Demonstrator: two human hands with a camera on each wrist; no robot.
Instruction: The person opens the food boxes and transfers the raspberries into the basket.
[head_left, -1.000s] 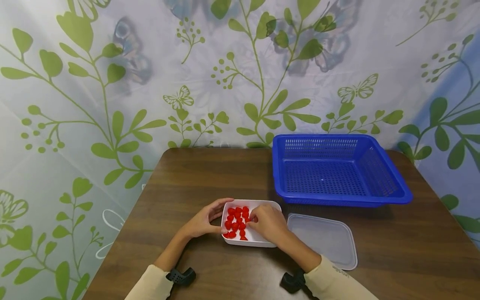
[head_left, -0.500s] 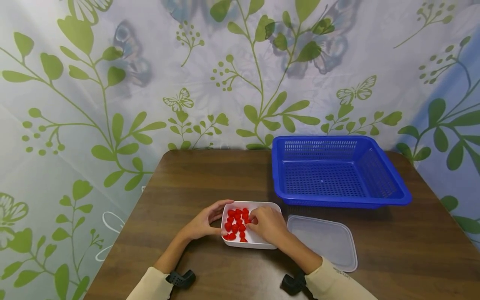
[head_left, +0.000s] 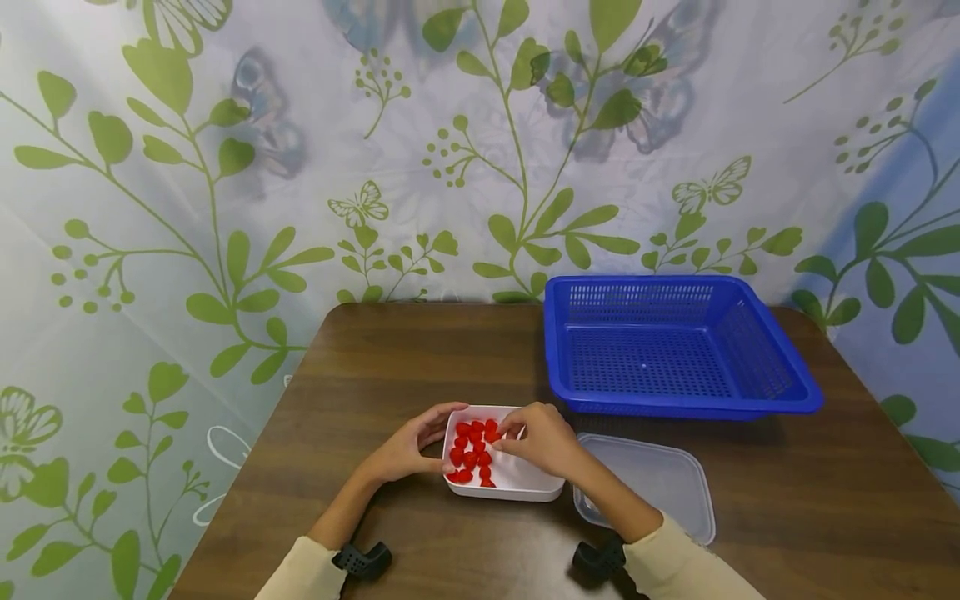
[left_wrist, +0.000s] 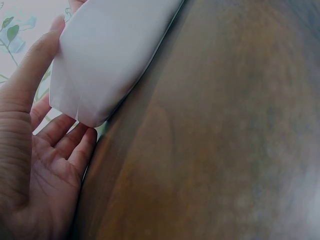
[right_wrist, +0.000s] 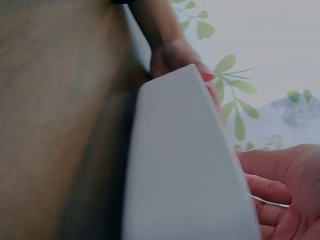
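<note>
A white rectangular box (head_left: 517, 495) sits on the table, with several small red pieces (head_left: 470, 459) gathered in its left half. Their exact kind is too small to tell. My left hand (head_left: 405, 446) holds the box's left end, thumb on the near side and fingers around the far corner. In the left wrist view, the left hand (left_wrist: 45, 165) spans the white box wall (left_wrist: 110, 55). Over the box's right half is my right hand (head_left: 543, 437), its thumb and index finger a little apart beside the red pieces. In the right wrist view, the box wall hides its fingertips.
A blue perforated basket (head_left: 555, 350) stands at the back right of the brown table (head_left: 405, 358). A translucent lid (head_left: 667, 475) lies right of the box, partly under my right forearm. Behind the table hangs a leaf-patterned cloth (head_left: 450, 125).
My right hand has drawn slightly right, away from the red pieces, and its thumb and index finger have parted. The left hand keeps its hold on the box. The head view has shifted slightly.
</note>
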